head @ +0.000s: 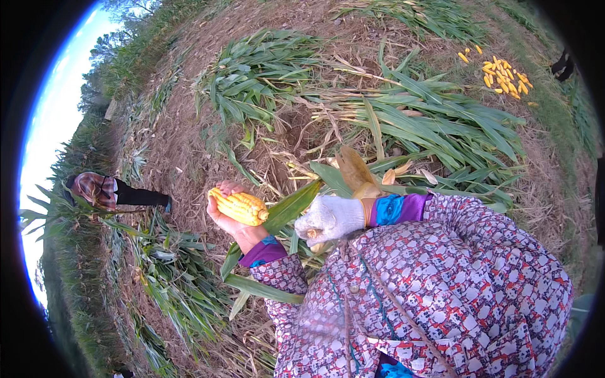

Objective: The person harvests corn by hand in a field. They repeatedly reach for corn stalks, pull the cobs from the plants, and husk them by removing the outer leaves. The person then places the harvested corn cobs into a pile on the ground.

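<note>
My bare left hand is wrapped around a husked ear of yellow corn, its stem end towards the right. My right hand, in a soiled white knit glove, has curled fingers; whether anything is inside them is hidden. A small tan spot shows at the fingertips of the glove. Dry brown husk stands out just behind the gloved wrist. A long green corn leaf lies between the two hands, and another leaf crosses by my left sleeve.
Cut cornstalks lie in piles ahead, at the right and at the left. A heap of husked ears is on the ground at the upper right. A person in a plaid shirt stands by the corn at the left.
</note>
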Demonstrator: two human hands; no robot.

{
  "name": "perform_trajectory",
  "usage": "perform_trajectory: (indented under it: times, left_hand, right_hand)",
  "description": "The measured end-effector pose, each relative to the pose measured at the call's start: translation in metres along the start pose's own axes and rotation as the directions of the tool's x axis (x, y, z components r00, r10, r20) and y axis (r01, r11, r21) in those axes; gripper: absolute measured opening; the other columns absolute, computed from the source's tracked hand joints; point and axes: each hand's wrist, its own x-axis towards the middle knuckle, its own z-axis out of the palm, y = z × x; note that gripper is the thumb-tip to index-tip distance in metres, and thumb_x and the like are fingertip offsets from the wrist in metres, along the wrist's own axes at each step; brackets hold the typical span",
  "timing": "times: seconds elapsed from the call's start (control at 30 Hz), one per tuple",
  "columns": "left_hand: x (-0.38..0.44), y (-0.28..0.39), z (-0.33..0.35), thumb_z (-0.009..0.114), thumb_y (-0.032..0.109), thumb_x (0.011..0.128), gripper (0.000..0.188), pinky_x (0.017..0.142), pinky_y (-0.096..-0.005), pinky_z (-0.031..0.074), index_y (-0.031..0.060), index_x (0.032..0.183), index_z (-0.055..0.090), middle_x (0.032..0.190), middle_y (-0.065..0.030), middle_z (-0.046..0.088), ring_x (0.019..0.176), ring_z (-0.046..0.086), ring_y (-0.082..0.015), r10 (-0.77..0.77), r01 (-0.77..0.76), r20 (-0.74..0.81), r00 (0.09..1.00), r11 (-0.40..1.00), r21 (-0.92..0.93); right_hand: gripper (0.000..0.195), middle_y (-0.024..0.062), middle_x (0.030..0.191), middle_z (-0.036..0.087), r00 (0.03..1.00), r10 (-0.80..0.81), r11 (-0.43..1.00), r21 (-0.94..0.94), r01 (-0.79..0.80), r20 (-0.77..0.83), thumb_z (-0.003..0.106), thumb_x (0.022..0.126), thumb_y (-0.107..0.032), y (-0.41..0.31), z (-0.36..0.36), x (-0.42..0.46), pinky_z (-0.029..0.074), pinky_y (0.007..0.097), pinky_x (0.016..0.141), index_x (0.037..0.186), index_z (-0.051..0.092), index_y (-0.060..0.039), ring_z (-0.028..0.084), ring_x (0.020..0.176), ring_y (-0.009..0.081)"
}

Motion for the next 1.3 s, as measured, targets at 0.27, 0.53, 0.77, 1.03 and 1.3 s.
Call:
perform_trajectory:
  times: [0.27, 0.53, 0.77, 1.03, 1.3]
  left_hand:
    - [-0.010, -0.009, 0.017, 0.066, 0.022, 0.085, 0.022, 0.081, -0.0367, 0.049, 0.0045, 0.091, 0.055, 0.084, -0.0093, 0.056, 0.080, 0.056, -0.0218, 0.112, -0.089, -0.059, 0.992, 0.950, 0.301]
    - [-0.022, -0.038, 0.019, 0.069, 0.011, 0.083, 0.029, 0.076, -0.0390, 0.051, 0.0071, 0.106, 0.051, 0.088, -0.0106, 0.059, 0.078, 0.061, -0.0245, 0.181, -0.042, -0.182, 0.967, 0.812, 0.583]
    - [-0.011, -0.086, 0.009, 0.058, 0.023, 0.095, 0.045, 0.094, -0.0360, 0.045, 0.0020, 0.132, 0.042, 0.121, -0.0113, 0.053, 0.110, 0.053, -0.0216, 0.013, 0.148, -0.197, 0.980, 0.611, 0.777]
    - [0.024, -0.160, -0.086, 0.044, 0.042, 0.098, 0.057, 0.108, -0.0403, 0.035, 0.0019, 0.138, 0.040, 0.134, -0.0141, 0.051, 0.125, 0.047, -0.0267, -0.284, 0.473, -0.400, 0.871, 0.271, 0.838]
    - [0.007, -0.239, -0.138, 0.050, 0.050, 0.092, 0.071, 0.109, -0.0436, 0.032, 0.0009, 0.141, 0.037, 0.137, -0.0177, 0.050, 0.125, 0.048, -0.0314, -0.825, -0.322, -0.508, 0.248, -0.565, 0.760]
  right_hand:
    - [0.054, 0.0149, 0.112, 0.066, 0.998, -0.036, 0.869, -0.491, 0.056, 0.049, 0.062, 0.088, -0.041, 0.048, 0.018, -0.014, 0.048, 0.0367, 0.091, 0.126, 0.054, -0.0036, 0.064, 0.103, 0.0292]
    - [0.038, 0.0075, 0.120, 0.060, 0.805, 0.550, 0.625, 0.750, -0.219, -0.223, 0.059, 0.093, -0.021, 0.030, -0.023, -0.004, 0.041, 0.0318, 0.099, 0.126, 0.055, -0.0032, 0.054, 0.113, 0.0151]
    - [0.069, 0.0104, 0.131, 0.051, 0.850, 0.527, 0.579, 0.734, -0.354, -0.006, 0.068, 0.084, -0.022, 0.025, -0.012, -0.006, 0.036, 0.0314, 0.105, 0.140, 0.037, 0.0022, 0.048, 0.121, 0.0167]
    - [0.060, 0.0152, 0.115, 0.060, 0.806, 0.589, 0.052, 0.998, 0.041, -0.063, 0.071, 0.082, -0.020, 0.014, -0.032, -0.011, 0.044, 0.0362, 0.099, 0.130, 0.045, 0.0043, 0.058, 0.109, 0.0222]
    - [0.040, 0.0074, 0.101, 0.064, 0.756, 0.633, 0.122, 0.986, 0.117, -0.168, 0.065, 0.088, -0.022, 0.033, -0.089, -0.079, 0.048, 0.0326, 0.084, 0.119, 0.053, -0.0013, 0.061, 0.090, 0.0174]
